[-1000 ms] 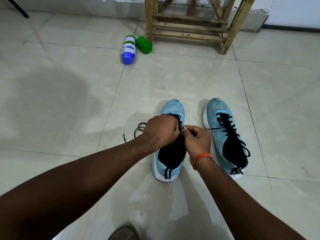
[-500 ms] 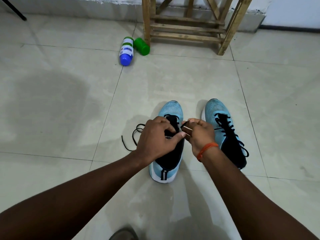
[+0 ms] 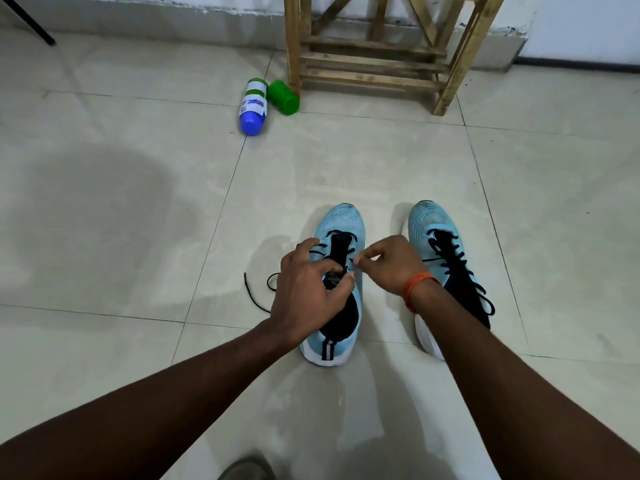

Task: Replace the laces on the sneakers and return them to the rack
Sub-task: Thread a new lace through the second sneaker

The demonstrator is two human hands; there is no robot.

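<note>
A: Hands first, quick.

B: Left hand was curled over the throat of the unfinished sneaker (light-blue knit, black tongue, white sole) and gripped it. Right hand was narrow, fingertips pinched at the eyelets, probably on the black cord lace. The pinch was too small to confirm.

A: Where was the pair?

B: On the floor, side by side, toes away from the person. The laced sneaker, same blue knit, sat just to the right, untouched.

A: Risks?

B: The lace could slip the pinch or skip an eyelet. Its long loose tail lay on the tile to the left, so I'd guess uneven ends. The shoe could skid if the left grip eased.

A: Surface, room?

B: Pale glossy floor tiles with thin grout lines. The slatted wooden rack stood well apart against a white wall. A white bottle with a blue cap and a green plastic cylinder lay by the rack's leg, easy to kick on the return.
</note>
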